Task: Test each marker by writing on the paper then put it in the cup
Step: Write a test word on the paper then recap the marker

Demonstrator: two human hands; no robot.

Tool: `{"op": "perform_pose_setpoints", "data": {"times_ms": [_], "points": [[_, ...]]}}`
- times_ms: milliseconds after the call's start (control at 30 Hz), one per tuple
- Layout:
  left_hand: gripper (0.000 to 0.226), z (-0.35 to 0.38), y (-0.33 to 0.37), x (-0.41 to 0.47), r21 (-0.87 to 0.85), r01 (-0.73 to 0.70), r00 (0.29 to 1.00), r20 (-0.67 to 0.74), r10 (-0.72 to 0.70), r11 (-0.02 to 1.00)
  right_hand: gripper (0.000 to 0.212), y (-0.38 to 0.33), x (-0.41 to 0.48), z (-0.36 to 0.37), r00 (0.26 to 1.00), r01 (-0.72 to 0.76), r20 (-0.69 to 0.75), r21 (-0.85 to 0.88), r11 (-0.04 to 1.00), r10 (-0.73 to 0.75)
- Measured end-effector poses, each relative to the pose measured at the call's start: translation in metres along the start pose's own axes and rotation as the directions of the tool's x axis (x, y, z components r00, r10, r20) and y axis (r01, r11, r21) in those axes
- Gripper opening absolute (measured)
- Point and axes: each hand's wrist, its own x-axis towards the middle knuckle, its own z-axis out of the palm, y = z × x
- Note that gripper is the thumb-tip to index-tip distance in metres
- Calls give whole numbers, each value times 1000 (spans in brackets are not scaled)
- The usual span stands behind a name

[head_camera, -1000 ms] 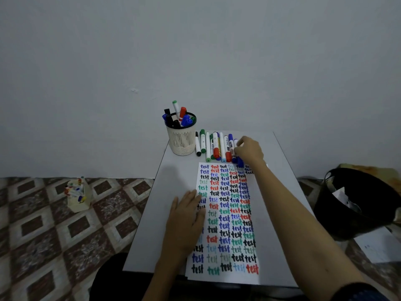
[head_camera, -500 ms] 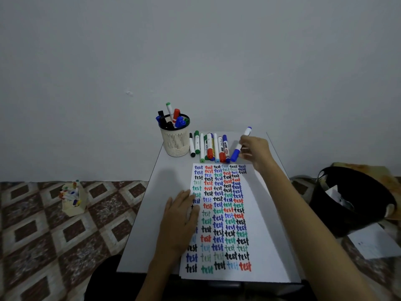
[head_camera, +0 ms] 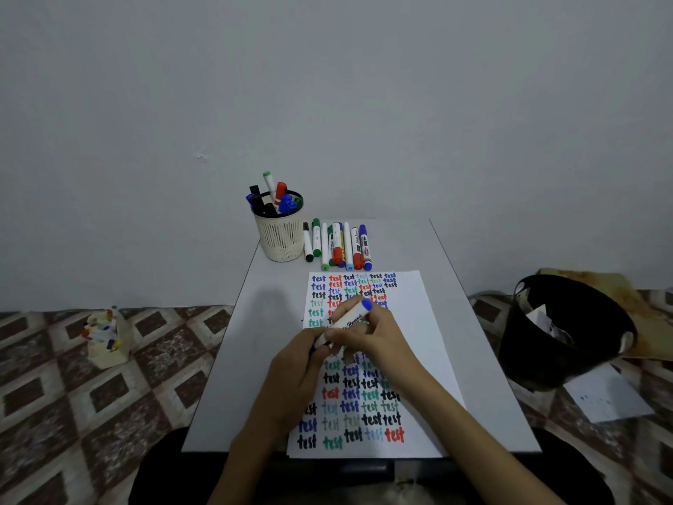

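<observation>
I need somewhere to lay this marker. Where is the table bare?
Bare: the table left of the paper, in front of the cup; a narrower strip right of the paper. Crowded: the back edge, with cup and marker row.

The paper [head_camera: 411, 304] is white, patterned with rows of the word "test" in blue, red, black, green and pale blue. Above it, the raised marker [head_camera: 349, 321] has a white barrel with a blue end. The cup [head_camera: 278, 238] at the far left of the pale grey tabletop [head_camera: 255, 340] is cream with thin vertical slots. The row of markers [head_camera: 337, 246] beside it shows black, green, red and blue caps. The floor [head_camera: 73, 395] has brown and cream diamond tiles, and the bin [head_camera: 561, 340] on the right is black.
</observation>
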Motion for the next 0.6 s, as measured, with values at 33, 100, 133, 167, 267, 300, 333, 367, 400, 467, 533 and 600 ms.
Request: {"op": "perform_pose_setpoints", "data": {"times_ms": [33, 100, 133, 167, 267, 300, 333, 367, 400, 467, 533, 600], "points": [[33, -1, 2, -1, -23, 3, 1000, 9, -3, 1000, 24, -1, -1, 1, 1000, 17, 7, 5, 1000, -17], [29, -2, 5, -1, -53, 3, 1000, 25, -2, 999, 22, -1, 0, 2, 999, 37, -9, 18, 999, -37], [26, -2, 6, -2, -58, 2, 1000, 29, -1, 998, 22, -2, 1, 3, 999, 45, -13, 27, 999, -45], [25, -2, 7, -2, -55, -1, 999, 32, 2, 998, 22, -1, 1, 3, 999, 48, -10, 34, 998, -48], [29, -2, 5, -1, -30, -31, 999, 12, 31, 999, 24, 1, 2, 3, 999, 41, 26, 59, 997, -42], [29, -3, 5, -2, -25, -42, 999, 0, 42, 999, 24, 1, 2, 3, 999, 34, 35, 77, 996, -37], [29, -3, 4, -2, -27, -47, 999, -9, 47, 999, 23, 2, 2, 4, 999, 28, 43, 100, 995, -32], [28, -3, 5, -2, -36, -49, 999, -14, 48, 998, 23, 1, 2, 3, 998, 22, 49, 123, 992, -28], [27, -4, 4, -3, -49, -48, 999, -20, 47, 998, 23, 0, 1, 3, 998, 19, 54, 139, 990, -27], [26, -5, 5, -3, -77, -50, 998, -33, 47, 996, 27, -2, 2, 0, 997, 19, 72, 142, 990, -30], [27, -6, 6, -4, -87, -60, 998, -39, 56, 994, 29, -4, 3, -4, 996, 16, 88, 107, 994, -26], [31, -5, 8, -3, -63, -58, 998, -28, 56, 996, 21, -5, 5, -10, 994, 19, 109, 54, 998, -25]]}}
